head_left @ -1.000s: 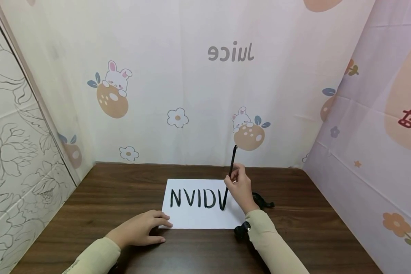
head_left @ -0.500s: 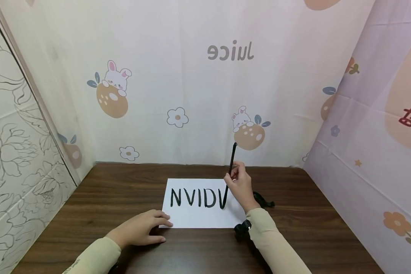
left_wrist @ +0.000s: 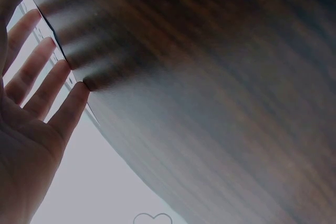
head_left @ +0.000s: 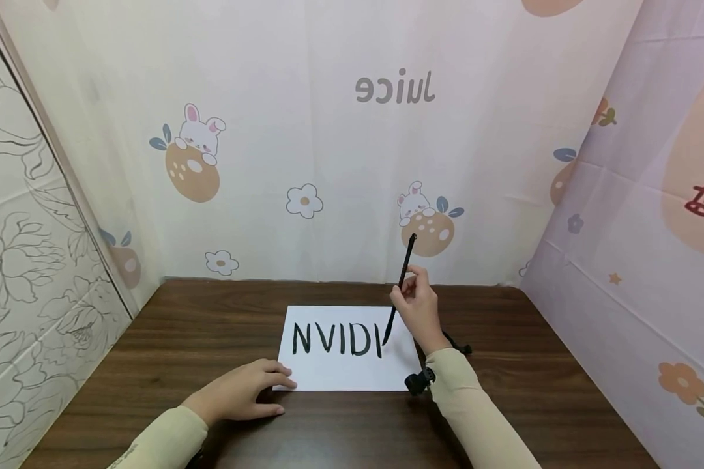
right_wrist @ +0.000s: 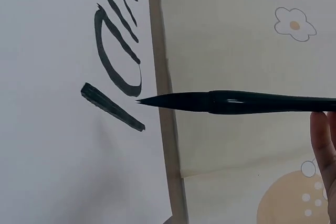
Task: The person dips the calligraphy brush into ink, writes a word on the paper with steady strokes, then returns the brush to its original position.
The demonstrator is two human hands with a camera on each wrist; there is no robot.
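A white sheet of paper (head_left: 346, 376) lies on the table, bearing the black letters N, V, I, D and a further single stroke (right_wrist: 113, 107). My right hand (head_left: 418, 307) pinches a dark writing brush (head_left: 407, 262), held steeply with its handle end up. In the right wrist view the brush's pointed black tip (right_wrist: 157, 101) appears raised off the sheet, near that last stroke. My left hand (head_left: 243, 391) rests at the sheet's lower left corner, fingers spread; the left wrist view shows those fingertips (left_wrist: 79, 90) at the table surface.
The brown wooden table (head_left: 211, 326) has a printed curtain (head_left: 305, 130) behind it and another (head_left: 633, 228) along its right side. Black wrist gear (head_left: 419, 381) sits at the right cuff. A floral panel (head_left: 23, 260) stands on the left.
My right hand has moved up and slightly right, lifting the brush tip away from the foot of the last stroke, which now shows whole. My left hand has stayed put.
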